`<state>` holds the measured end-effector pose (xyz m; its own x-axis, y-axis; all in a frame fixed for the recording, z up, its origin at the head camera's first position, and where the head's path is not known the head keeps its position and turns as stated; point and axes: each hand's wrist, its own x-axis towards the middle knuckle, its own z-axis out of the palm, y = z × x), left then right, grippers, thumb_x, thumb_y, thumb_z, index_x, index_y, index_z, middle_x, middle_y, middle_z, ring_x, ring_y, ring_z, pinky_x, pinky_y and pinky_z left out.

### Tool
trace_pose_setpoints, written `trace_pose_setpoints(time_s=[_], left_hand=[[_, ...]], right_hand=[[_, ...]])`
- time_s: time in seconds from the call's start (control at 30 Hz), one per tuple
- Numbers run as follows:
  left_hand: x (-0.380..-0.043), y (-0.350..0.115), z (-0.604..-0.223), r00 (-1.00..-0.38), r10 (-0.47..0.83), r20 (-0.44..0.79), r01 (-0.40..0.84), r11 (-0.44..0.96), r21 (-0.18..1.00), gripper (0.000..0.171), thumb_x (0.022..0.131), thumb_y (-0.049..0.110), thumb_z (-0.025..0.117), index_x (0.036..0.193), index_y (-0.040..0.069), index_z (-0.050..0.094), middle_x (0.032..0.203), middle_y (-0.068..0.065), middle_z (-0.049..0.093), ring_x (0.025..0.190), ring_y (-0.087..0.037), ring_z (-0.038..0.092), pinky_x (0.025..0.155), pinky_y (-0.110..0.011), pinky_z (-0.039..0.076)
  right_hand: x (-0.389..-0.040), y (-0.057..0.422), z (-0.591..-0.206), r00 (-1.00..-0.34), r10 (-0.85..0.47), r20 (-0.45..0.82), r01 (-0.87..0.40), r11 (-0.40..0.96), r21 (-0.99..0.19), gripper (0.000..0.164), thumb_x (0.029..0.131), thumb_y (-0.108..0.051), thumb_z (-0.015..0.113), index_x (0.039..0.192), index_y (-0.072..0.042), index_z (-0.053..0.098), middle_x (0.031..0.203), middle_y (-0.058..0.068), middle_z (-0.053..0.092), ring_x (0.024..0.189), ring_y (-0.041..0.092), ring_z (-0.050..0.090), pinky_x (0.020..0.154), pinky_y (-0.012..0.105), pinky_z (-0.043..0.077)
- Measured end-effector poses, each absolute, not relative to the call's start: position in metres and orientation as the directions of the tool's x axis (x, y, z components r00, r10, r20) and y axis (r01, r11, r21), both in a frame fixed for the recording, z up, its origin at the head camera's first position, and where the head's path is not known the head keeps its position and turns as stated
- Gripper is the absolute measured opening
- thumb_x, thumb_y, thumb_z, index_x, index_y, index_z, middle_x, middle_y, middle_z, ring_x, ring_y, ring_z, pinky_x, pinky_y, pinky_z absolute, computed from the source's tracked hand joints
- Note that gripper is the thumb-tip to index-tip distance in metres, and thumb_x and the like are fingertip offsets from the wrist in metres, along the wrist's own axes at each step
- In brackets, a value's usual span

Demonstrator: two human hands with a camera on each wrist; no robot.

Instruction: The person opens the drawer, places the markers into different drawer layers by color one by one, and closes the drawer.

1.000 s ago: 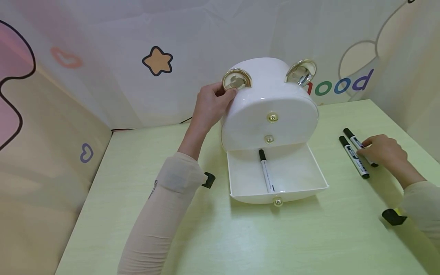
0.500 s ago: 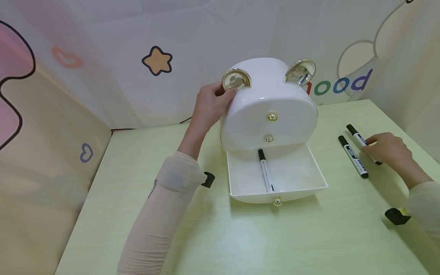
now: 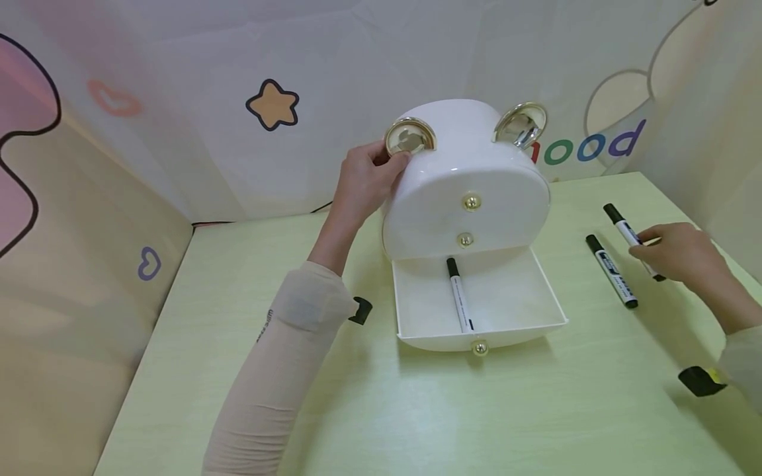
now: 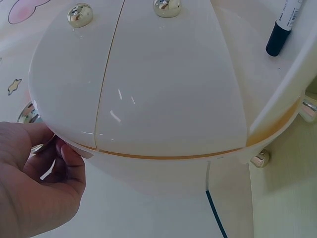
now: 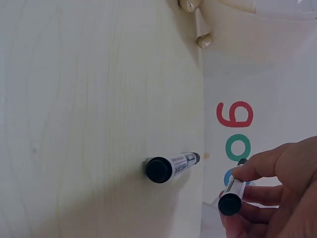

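Observation:
My left hand (image 3: pixel 369 175) grips the left gold ear (image 3: pixel 411 137) of a white drawer box (image 3: pixel 464 132), thumb in front and fingers behind. The bottom drawer (image 3: pixel 518 291) is pulled out, and a capped marker (image 3: pixel 458 294) lies in it. At the right, my right hand (image 3: pixel 684 254) pinches a black-and-white marker (image 3: pixel 625 231) between thumb and fingers. In the right wrist view this held marker (image 5: pixel 233 196) appears raised off the table. A second marker (image 3: pixel 611 271) lies on the table just left of the right hand.
The pale green table (image 3: pixel 476 416) ends at a printed curtain (image 3: pixel 178 99) behind and at both sides. Two upper drawers with gold knobs (image 3: pixel 471 202) are closed. A second gold ear (image 3: pixel 524 125) tops the box's right side.
My right hand has moved a little to the right and away from me, lifting its marker apart from the other one. The left hand and the box stay as they were.

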<state>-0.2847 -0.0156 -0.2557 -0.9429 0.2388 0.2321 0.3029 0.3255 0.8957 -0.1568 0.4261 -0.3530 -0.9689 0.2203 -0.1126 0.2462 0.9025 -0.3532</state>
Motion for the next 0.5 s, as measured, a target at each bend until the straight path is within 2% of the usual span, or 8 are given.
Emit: trace_pose_setpoints(time_s=[0.17,0.5], left_hand=[[-0.285,-0.015,-0.256,-0.944,0.236,0.230,0.300,0.321,0.898,0.017,0.100,0.019,0.066,0.104,0.004,0.074,0.083,-0.003,0.060,0.079,-0.013,0.053,0.066,-0.022,0.042],[-0.284,-0.015,-0.256,-0.944,0.237,0.229,0.299,0.327,0.896,0.017,0.100,0.019,0.067,0.104,0.004,0.074,0.083,-0.004,0.061,0.080,-0.014,0.054,0.067,-0.022,0.042]], right_hand=[[-0.152,0.415,-0.344,-0.978,0.184,-0.104,0.210,0.900,-0.382,0.050,0.099,-0.020,0.060,0.126,0.022,0.053,0.108,0.038,0.065,0.068,0.028,0.066,0.056,0.036,0.046],[-0.136,0.392,-0.323,-0.989,0.136,-0.059,0.148,0.910,-0.386,0.048,0.102,-0.023,0.058,0.125,0.018,0.057,0.105,0.033,0.068,0.074,0.032,0.060,0.057,0.037,0.043]])
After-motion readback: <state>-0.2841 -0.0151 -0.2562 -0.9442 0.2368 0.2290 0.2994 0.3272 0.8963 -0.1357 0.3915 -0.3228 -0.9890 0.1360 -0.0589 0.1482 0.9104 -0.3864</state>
